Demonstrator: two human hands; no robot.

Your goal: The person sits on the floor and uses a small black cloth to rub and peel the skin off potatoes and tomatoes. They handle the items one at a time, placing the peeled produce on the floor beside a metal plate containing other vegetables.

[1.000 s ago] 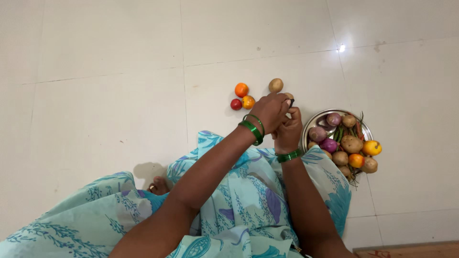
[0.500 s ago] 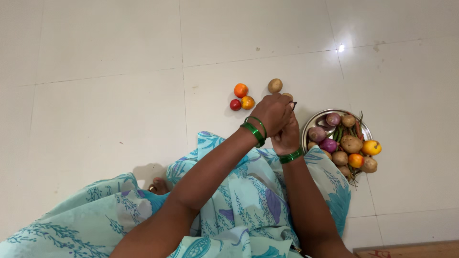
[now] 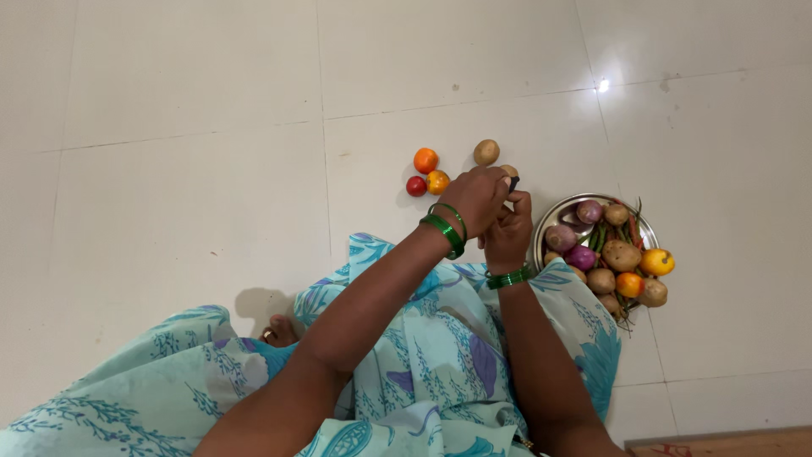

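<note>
Both hands meet over one small potato [image 3: 509, 172]: the left hand [image 3: 475, 200] cups it from above, fingers curled tight, while the right hand [image 3: 508, 230] closes on a dark-handled tool [image 3: 514, 181] whose blade is hidden. Just beyond the grip lies another potato [image 3: 486, 151]; tomatoes [image 3: 426, 172] sit left, a steel plate [image 3: 550, 222] of vegetables right. Peeling well probably means short strokes, thumb clear.

Brown potato [image 3: 508, 171] half-hidden between hands
</note>
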